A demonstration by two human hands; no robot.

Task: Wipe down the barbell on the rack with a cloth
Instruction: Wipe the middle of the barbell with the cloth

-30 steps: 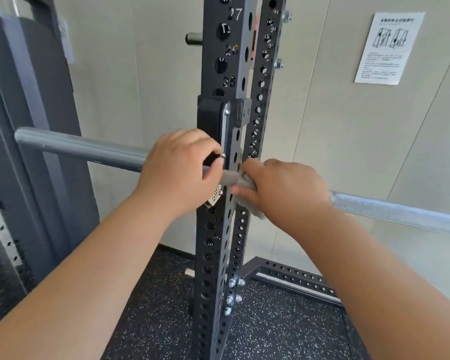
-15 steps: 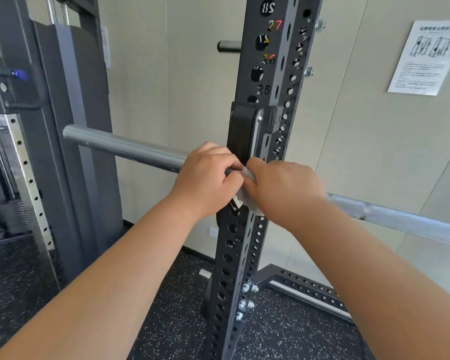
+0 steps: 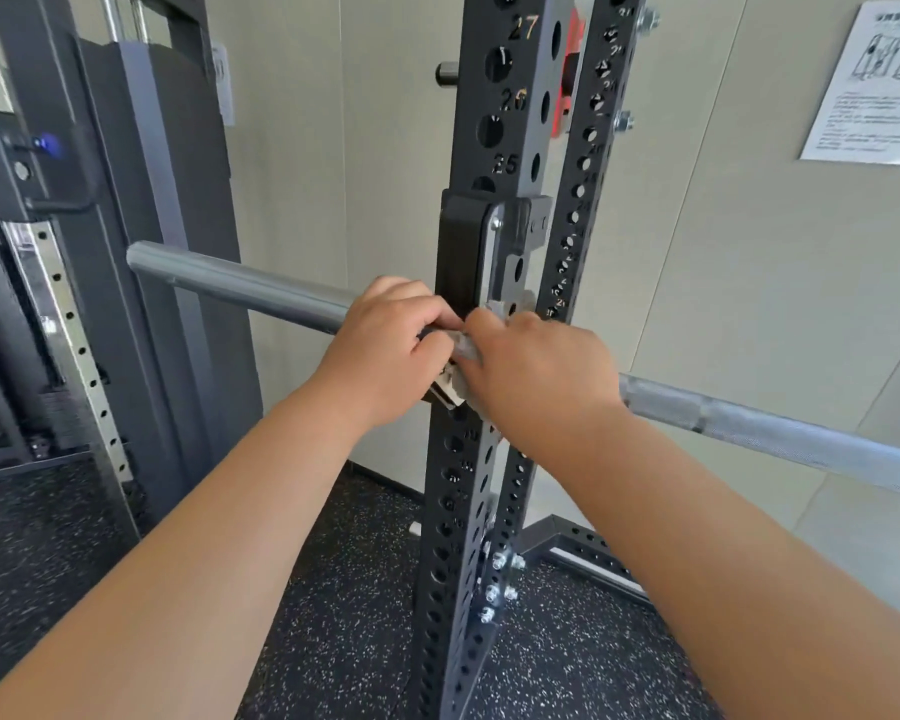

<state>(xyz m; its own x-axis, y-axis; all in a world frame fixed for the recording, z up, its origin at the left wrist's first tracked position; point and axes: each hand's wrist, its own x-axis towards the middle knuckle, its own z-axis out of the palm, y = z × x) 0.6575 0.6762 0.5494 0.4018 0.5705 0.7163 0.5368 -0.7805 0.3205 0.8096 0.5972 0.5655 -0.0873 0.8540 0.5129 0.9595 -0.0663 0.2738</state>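
Observation:
A grey steel barbell (image 3: 240,283) lies across the hook of a black perforated rack upright (image 3: 494,148), its knurled shaft (image 3: 749,428) running off to the right. My left hand (image 3: 385,350) grips the bar just left of the upright. My right hand (image 3: 536,371) is wrapped round the bar just right of the upright, with a grey cloth (image 3: 463,348) under its fingers. A bit of cloth also shows above my knuckles, by the hook. The two hands nearly touch.
A second perforated post (image 3: 588,163) stands behind the upright. The rack's base beam (image 3: 583,553) lies on the speckled black floor (image 3: 344,626). A dark cable machine (image 3: 141,210) fills the left side. A paper sheet (image 3: 874,85) hangs on the beige wall.
The view has swung right and down, so the bar's left end sits nearer the middle. Both hands stay on the bar at the upright, and the right hand has closed up against the left.

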